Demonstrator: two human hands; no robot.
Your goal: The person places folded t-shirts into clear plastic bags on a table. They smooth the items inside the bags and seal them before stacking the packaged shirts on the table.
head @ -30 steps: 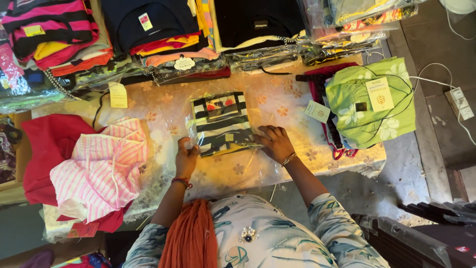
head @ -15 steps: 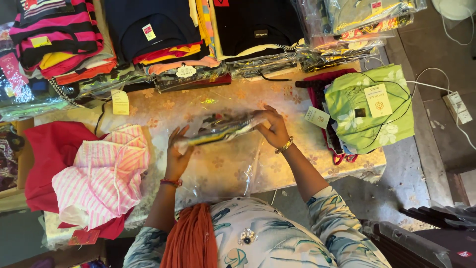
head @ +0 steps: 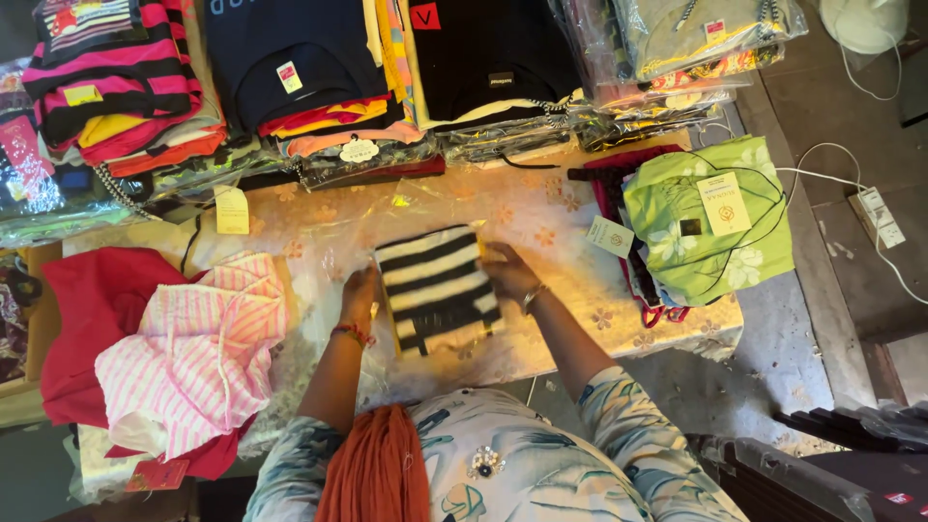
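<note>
In the middle of the frame a folded black-and-white striped garment in a clear plastic bag [head: 437, 288] is lying flat on the table [head: 541, 329], which is covered with a transparent flowered sheet. The person is holding this packet from both sides. The left hand [head: 360, 296] is pressing against the left edge of the packet, fingers bent around the border, so it is gripping the packet there. The right hand [head: 507, 271] is resting on the upper right corner, fingers curled over the edge, also gripping it. The packet is sitting directly between the two hands and touching both.

As I judge it, the step in hand is the flattening and squaring of the bagged garment on the table. The next move is calling for an even pressure from both hands, because the plastic looks slippery and the fold inside could shift.

Going outward, a pink-and-white striped garment [head: 198, 353] is lying in the lower left of the frame, on top of a red cloth [head: 82, 309]. On the right side a green flowered garment with a paper tag [head: 710, 217] is resting on a darker pile. Along the upper edge, stacks of folded shirts are standing in a row: a pink-and-black striped stack [head: 111, 87] at the upper left, a dark navy shirt [head: 290, 68] beside it, and a black shirt [head: 488, 58] further right. A white power adapter with its cable [head: 875, 217] is lying on the floor at the far right.
</note>
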